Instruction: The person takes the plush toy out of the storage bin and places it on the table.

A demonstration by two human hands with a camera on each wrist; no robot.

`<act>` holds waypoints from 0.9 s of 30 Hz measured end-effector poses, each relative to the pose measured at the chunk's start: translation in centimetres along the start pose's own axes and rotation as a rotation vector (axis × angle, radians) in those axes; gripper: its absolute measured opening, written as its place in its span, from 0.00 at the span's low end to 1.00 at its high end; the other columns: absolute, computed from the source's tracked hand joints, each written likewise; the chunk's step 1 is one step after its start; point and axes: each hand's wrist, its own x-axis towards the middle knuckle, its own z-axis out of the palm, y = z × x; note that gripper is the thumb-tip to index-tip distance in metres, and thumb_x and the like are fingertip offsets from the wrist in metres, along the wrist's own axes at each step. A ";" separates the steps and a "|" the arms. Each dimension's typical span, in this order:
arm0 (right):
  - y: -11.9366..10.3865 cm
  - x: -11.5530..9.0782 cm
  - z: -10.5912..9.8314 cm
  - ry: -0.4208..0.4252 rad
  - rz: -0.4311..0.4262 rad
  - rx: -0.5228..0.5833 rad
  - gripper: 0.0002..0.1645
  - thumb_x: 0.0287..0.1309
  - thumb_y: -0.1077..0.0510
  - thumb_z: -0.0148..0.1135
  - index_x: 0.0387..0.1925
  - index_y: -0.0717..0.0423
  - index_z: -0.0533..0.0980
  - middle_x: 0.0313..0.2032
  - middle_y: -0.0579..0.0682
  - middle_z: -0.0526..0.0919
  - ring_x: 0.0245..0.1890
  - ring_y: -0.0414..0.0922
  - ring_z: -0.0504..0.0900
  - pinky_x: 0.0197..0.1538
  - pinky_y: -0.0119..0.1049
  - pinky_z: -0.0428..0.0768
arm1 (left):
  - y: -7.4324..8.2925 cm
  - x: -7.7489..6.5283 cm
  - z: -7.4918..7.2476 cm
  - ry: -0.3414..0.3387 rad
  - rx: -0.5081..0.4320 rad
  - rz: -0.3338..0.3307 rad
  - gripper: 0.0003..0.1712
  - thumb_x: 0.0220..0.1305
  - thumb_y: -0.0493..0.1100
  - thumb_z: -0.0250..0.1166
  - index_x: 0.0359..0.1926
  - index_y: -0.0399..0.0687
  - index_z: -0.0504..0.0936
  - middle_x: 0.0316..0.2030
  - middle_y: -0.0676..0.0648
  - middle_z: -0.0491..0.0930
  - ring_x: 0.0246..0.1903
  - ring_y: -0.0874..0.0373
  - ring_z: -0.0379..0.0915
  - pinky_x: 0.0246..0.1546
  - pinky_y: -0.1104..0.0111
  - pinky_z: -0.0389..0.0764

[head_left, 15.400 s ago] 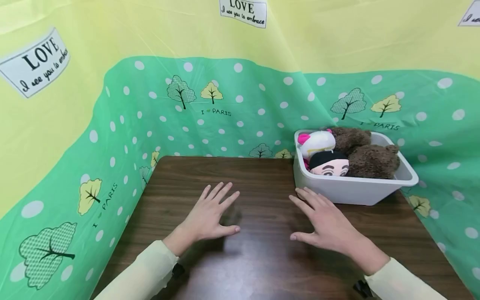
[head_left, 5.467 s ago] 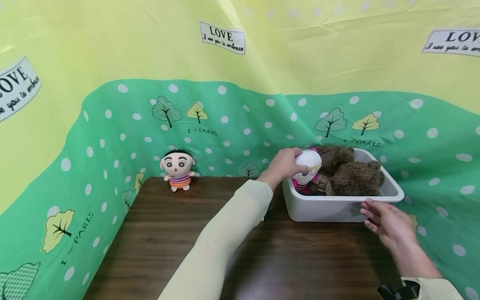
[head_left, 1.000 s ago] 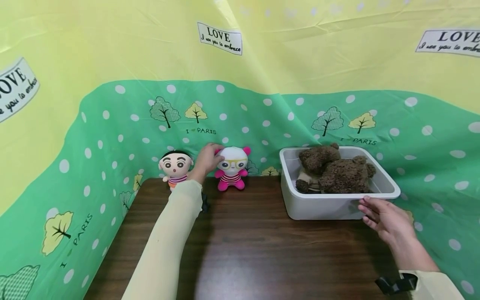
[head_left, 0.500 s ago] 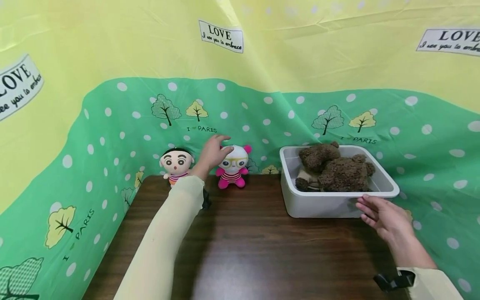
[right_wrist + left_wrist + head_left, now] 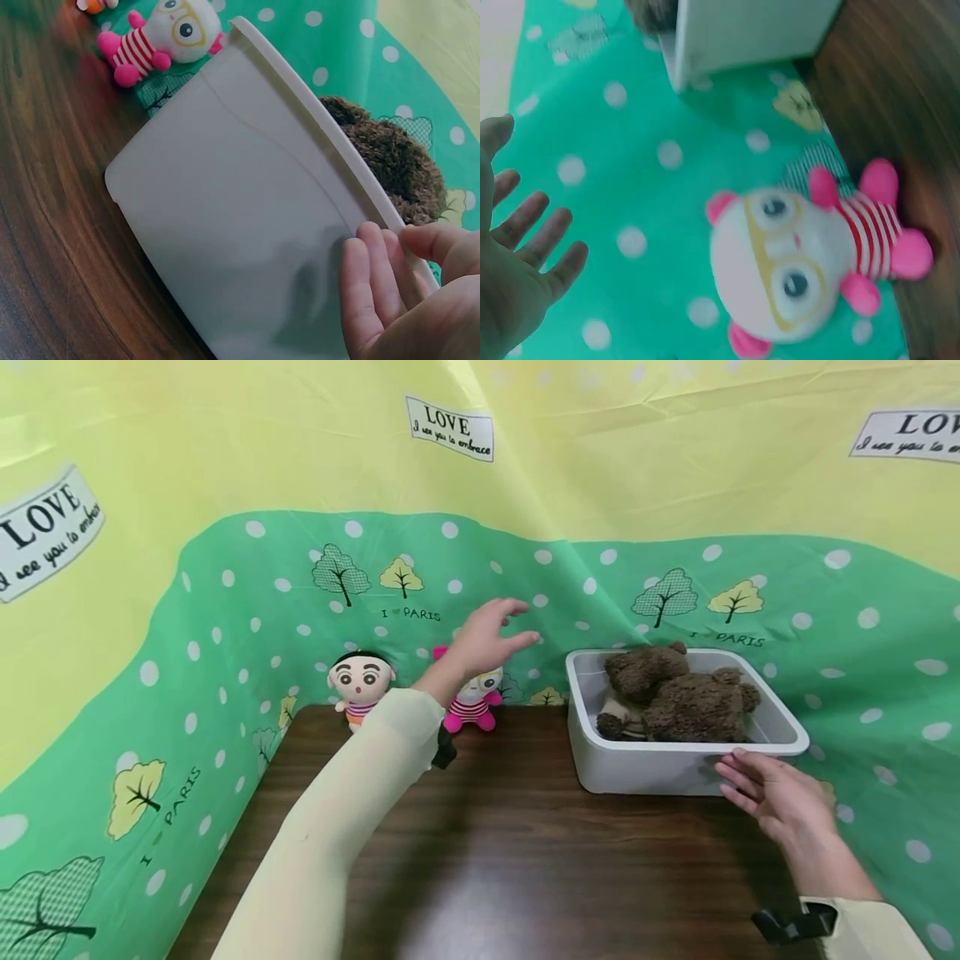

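Note:
My left hand (image 5: 487, 637) is raised in front of a pink-and-white panda plush (image 5: 471, 710), partly hiding its head. In the left wrist view the fingers are spread and apart from the panda plush (image 5: 784, 270), which wears yellow glasses and a striped shirt. At the right, my right hand (image 5: 787, 797) holds the front rim of a light grey bin (image 5: 645, 770); in the right wrist view the thumb lies at the rim and the fingers sit against the outer wall. Two brown teddy bears (image 5: 701, 706) lie inside the bin.
A black-haired boy doll (image 5: 360, 681) sits at the back left, half behind the left sleeve. The dark wooden table (image 5: 570, 860) is bordered by a green and yellow printed cloth (image 5: 517, 577) behind and at the sides.
The panda plush came out of the bin and now sits right of the boy doll, released by my left hand. That hand has lifted and moved right. My right hand stays at the rim.

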 end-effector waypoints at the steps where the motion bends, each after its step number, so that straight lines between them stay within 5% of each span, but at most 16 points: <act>1: -0.1 0.0 -0.1 -0.006 -0.001 0.016 0.11 0.73 0.57 0.61 0.35 0.47 0.87 0.35 0.46 0.91 0.38 0.42 0.91 0.40 0.43 0.89 | 0.7 0.2 0.5 -0.011 -0.007 0.006 0.32 0.72 0.57 0.64 0.71 0.53 0.72 0.69 0.49 0.72 0.65 0.49 0.70 0.64 0.56 0.75; 11: 0.0 -0.1 -0.2 0.000 -0.013 0.033 0.08 0.71 0.55 0.63 0.37 0.48 0.86 0.36 0.47 0.91 0.39 0.43 0.91 0.41 0.44 0.89 | 6.3 1.3 8.1 -0.132 0.045 0.081 0.31 0.71 0.57 0.66 0.70 0.54 0.74 0.65 0.52 0.76 0.60 0.58 0.74 0.60 0.66 0.76; 19: -0.1 0.1 0.0 -0.005 -0.003 0.042 0.09 0.72 0.56 0.62 0.35 0.48 0.86 0.35 0.47 0.91 0.38 0.43 0.92 0.40 0.43 0.89 | 9.8 2.4 13.5 -0.202 -0.028 -0.049 0.30 0.68 0.60 0.67 0.68 0.62 0.76 0.65 0.57 0.77 0.62 0.61 0.75 0.55 0.71 0.78; 27: -0.1 -0.1 -0.1 0.029 0.020 -0.006 0.09 0.70 0.52 0.65 0.34 0.45 0.87 0.35 0.45 0.91 0.37 0.40 0.91 0.39 0.42 0.89 | 11.3 2.9 16.8 -0.247 0.050 -0.138 0.31 0.64 0.64 0.70 0.66 0.68 0.76 0.61 0.60 0.79 0.54 0.68 0.77 0.49 0.74 0.79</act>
